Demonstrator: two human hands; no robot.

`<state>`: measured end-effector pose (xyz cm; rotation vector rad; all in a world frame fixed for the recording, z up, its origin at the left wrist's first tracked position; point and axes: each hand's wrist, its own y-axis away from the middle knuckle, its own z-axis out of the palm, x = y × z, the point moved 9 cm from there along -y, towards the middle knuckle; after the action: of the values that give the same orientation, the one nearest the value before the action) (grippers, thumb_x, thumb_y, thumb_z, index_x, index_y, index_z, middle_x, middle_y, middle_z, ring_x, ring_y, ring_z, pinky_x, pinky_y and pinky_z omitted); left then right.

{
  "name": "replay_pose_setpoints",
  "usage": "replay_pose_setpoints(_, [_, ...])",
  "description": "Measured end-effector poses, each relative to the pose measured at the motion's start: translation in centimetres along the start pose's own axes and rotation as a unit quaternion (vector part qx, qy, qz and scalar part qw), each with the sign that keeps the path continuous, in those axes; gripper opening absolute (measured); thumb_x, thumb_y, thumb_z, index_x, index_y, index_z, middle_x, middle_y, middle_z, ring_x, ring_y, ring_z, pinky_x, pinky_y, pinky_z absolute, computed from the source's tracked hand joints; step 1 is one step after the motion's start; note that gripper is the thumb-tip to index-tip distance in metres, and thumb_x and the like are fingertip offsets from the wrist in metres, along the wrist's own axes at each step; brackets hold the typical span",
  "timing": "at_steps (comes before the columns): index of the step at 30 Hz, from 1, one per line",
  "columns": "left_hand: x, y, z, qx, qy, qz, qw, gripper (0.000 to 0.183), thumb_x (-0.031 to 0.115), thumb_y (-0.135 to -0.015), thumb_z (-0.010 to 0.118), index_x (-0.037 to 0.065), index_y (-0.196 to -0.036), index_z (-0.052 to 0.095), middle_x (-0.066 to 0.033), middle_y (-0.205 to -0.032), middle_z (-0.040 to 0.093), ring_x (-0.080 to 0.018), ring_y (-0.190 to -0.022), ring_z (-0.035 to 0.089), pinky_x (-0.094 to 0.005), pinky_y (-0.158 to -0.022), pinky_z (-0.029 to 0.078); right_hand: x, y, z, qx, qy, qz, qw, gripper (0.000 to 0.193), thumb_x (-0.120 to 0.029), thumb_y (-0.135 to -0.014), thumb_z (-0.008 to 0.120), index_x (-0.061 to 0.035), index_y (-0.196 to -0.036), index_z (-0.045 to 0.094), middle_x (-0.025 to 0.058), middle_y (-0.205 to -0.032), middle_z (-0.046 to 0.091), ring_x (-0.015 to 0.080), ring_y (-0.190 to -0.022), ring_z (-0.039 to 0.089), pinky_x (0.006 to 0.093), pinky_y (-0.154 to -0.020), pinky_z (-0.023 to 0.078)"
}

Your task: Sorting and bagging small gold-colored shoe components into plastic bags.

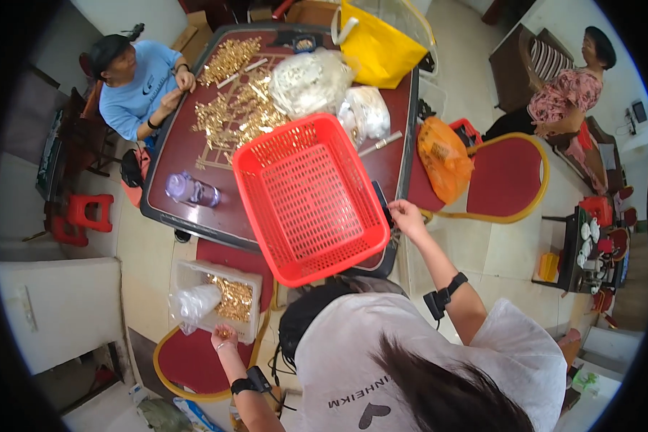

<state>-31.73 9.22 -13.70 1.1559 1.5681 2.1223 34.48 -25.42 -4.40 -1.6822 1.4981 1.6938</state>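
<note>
My left hand (225, 335) is at the near edge of a white plastic basket (255, 294), its fingers curled around a few small gold-coloured pieces. In that basket lie more small gold pieces (232, 298) beside a see-through plastic bag (195, 305). My right hand (407, 218) is at the table's right edge, beside a large red basket (324, 266). Its fingertips are pinched together near a dark flat object (380, 194); what they hold, if anything, I cannot make out. The red basket rests tilted over the near corner of the table, showing its slotted bottom.
On the dark red table (167, 169) are heaps of gold pieces (255, 108), a purple bottle (192, 189), plastic bags (309, 79) and a yellow bag (381, 47). A person in blue (140, 86) sits at the left; another person (565, 101) is at the right. Red chairs (507, 176) stand close by.
</note>
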Motion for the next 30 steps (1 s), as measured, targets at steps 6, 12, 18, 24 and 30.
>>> replay_pose_setpoints(6, [-1.2, 1.5, 3.7, -0.021, -0.043, 0.035, 0.998, 0.055, 0.041, -0.090, 0.040, 0.011, -0.135, 0.032, -0.0115, -0.137, 0.033, -0.0246, -0.127, 0.030, -0.0506, -0.104, 0.028, -4.6, -1.3, -3.3, 0.053, 0.203, -0.102, 0.972, 0.016, -0.012, -0.079, 0.058, -0.0056, -0.091, 0.066, 0.0121, -0.086, 0.064, 0.0230, -0.079, 0.063, 0.0331, -0.073, 0.050])
replay_pose_setpoints(12, [-3.2, 2.1, -0.3, 0.024, -0.052, 0.026, 0.998, 0.062, 0.043, -0.090, 0.043, 0.016, -0.143, 0.022, -0.0123, -0.148, 0.020, -0.0267, -0.138, 0.016, -0.0492, -0.110, 0.017, -12.1, -1.0, -2.7, 0.068, 0.233, -0.182, 0.953, 0.015, -0.006, -0.081, 0.055, -0.0013, -0.092, 0.064, 0.0145, -0.091, 0.061, 0.0265, -0.081, 0.062, 0.0334, -0.073, 0.049])
replay_pose_setpoints(18, [-6.5, 3.8, -5.8, 0.024, 0.016, -0.036, 0.999, 0.052, 0.028, -0.091, 0.045, 0.012, -0.138, 0.031, -0.0084, -0.146, 0.027, -0.0284, -0.132, 0.032, -0.0428, -0.105, 0.031, -18.4, 2.0, 4.1, 0.030, 0.185, -0.263, 0.946, 0.013, -0.003, -0.082, 0.054, -0.0014, -0.090, 0.063, 0.0139, -0.088, 0.061, 0.0259, -0.078, 0.062, 0.0329, -0.070, 0.048])
replay_pose_setpoints(24, [-4.8, 4.3, -10.6, 0.024, 0.037, 0.014, 0.999, 0.037, 0.026, -0.090, 0.045, 0.013, -0.124, 0.049, -0.0082, -0.133, 0.046, -0.0248, -0.120, 0.048, -0.0377, -0.100, 0.038, -21.6, 6.8, 15.0, -0.085, 0.248, -0.322, 0.910, 0.013, -0.005, -0.081, 0.055, -0.0033, -0.092, 0.062, 0.0144, -0.086, 0.059, 0.0310, -0.078, 0.061, 0.0368, -0.067, 0.050])
replay_pose_setpoints(30, [-4.8, 3.0, -8.3, -0.059, -0.084, -0.003, 0.995, 0.038, 0.029, -0.090, 0.051, 0.014, -0.124, 0.051, -0.0035, -0.128, 0.050, -0.0208, -0.117, 0.048, -0.0329, -0.097, 0.039, -22.5, 11.6, 20.3, -0.147, 0.324, -0.395, 0.847, 0.014, -0.008, -0.082, 0.053, -0.0043, -0.093, 0.061, 0.0129, -0.088, 0.059, 0.0314, -0.085, 0.059, 0.0402, -0.072, 0.050])
